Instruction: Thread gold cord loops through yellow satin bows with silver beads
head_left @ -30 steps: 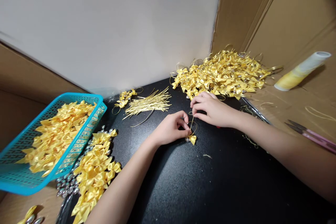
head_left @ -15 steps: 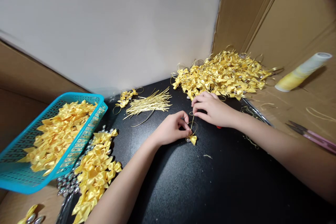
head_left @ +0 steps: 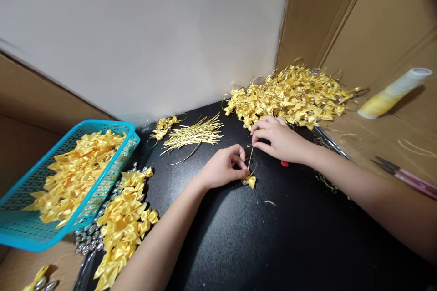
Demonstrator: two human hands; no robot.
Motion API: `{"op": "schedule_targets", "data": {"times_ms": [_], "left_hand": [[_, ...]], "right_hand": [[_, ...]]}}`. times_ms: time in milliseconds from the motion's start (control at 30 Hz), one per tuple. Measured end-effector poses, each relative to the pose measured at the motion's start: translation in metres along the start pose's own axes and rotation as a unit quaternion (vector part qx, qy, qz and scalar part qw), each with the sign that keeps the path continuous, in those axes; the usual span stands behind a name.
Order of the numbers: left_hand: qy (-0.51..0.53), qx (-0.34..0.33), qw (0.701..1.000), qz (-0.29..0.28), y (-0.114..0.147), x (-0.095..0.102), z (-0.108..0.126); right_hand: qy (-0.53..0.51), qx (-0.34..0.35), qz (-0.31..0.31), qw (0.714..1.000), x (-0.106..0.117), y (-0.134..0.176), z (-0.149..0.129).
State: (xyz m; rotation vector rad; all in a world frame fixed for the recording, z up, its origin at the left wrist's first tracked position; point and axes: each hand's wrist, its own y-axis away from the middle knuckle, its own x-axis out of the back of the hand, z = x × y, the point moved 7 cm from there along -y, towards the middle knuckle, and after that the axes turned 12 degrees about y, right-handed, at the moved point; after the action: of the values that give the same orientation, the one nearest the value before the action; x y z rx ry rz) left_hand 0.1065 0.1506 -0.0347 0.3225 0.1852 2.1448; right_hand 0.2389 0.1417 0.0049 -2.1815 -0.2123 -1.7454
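Left hand (head_left: pixel 223 168) pinches the gold cord (head_left: pixel 251 158) by the yellow satin bow (head_left: pixel 251 182), which is just below those fingertips; right hand (head_left: pixel 277 141) pinches the upper end. Anchor left firmly, draw right smoothly, don't crease the satin.

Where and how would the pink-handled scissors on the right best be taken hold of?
Probably by the pink handles, from above with the right hand, the nearer one. The scissors lie on the cardboard, dark pointed blades facing left, so the handle end should keep fingers off the tips. The handles' ends are out of frame.
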Motion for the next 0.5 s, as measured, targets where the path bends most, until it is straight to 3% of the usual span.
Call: {"op": "schedule_targets", "data": {"times_ms": [500], "left_hand": [[0.007,-0.017,1.0,0.0,0.0006,-0.0017,-0.0021]], "right_hand": [[0.037,-0.039,-0.02,0.998,-0.0041,-0.0014,0.0023]]}}
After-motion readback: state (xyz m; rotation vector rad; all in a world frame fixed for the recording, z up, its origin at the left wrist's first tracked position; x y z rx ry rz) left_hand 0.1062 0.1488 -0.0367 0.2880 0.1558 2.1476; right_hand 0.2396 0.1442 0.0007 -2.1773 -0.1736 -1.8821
